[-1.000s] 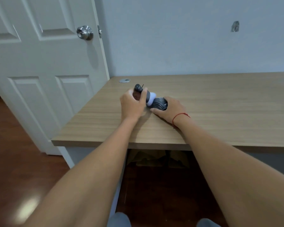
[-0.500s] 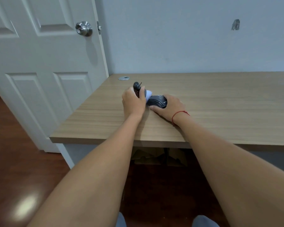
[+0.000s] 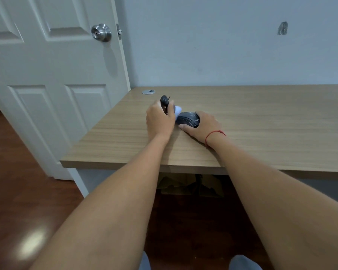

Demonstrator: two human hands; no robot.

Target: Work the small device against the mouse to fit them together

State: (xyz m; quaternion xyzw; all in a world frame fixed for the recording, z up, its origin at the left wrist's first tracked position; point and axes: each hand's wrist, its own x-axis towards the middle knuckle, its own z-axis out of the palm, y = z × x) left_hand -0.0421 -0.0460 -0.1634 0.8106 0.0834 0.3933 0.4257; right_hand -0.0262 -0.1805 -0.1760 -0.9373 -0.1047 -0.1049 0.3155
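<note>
hands meet near the left end of the bench (image 3: 242, 117): your left hand (image 3: 159, 119) wraps a small dark tool with a pale tip (image 3: 178, 110), tip aimed right at the black mouse (image 3: 188, 119) that your right hand (image 3: 205, 125) grips from its far side. mouse lies long axis left to right, nose touching the pale tip, between both hands and equally near each.
</note>
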